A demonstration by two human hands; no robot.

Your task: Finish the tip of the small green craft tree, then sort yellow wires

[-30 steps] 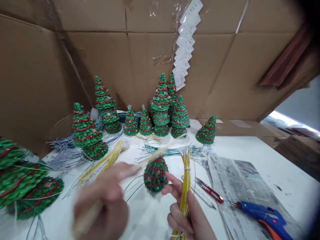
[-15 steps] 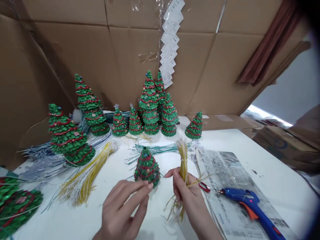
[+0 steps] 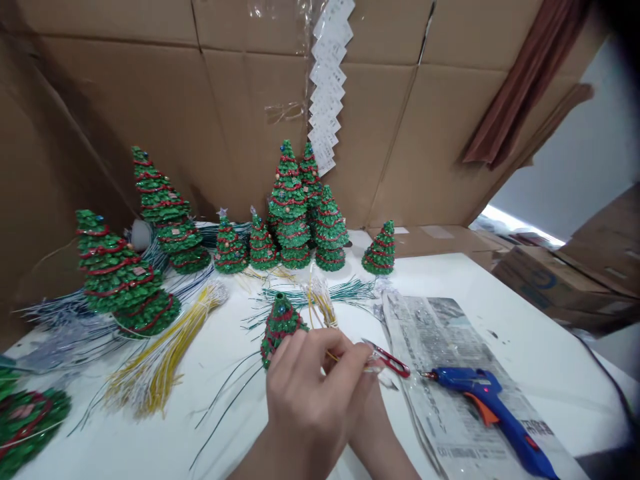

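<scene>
My left hand [image 3: 307,390] is closed in a pinch in front of my right hand [image 3: 370,407], its fingertips at a few yellow strands. My right hand, mostly hidden behind it, is closed around a bundle of thin yellow wires [image 3: 323,303], whose pale tips show above my knuckles. Just behind my left hand stands a small green Christmas tree [image 3: 281,323] with red garland, partly covered. Dark green wires [image 3: 225,393] stick out to its left. Red-handled thread snips [image 3: 393,361] lie just right of my hands.
A blue glue gun [image 3: 487,393] with an orange trigger lies on folded newspaper [image 3: 450,333] at right. Several decorated trees [image 3: 293,227] line the back. Another yellow wire bundle [image 3: 160,360] lies at left, near a larger tree [image 3: 120,273]. Cardboard [image 3: 240,120] walls the table's rear.
My left hand has moved right and now meets my right hand, covering much of it and the small tree's lower part. The yellow bundle has tilted and shifted left. The view has turned slightly.
</scene>
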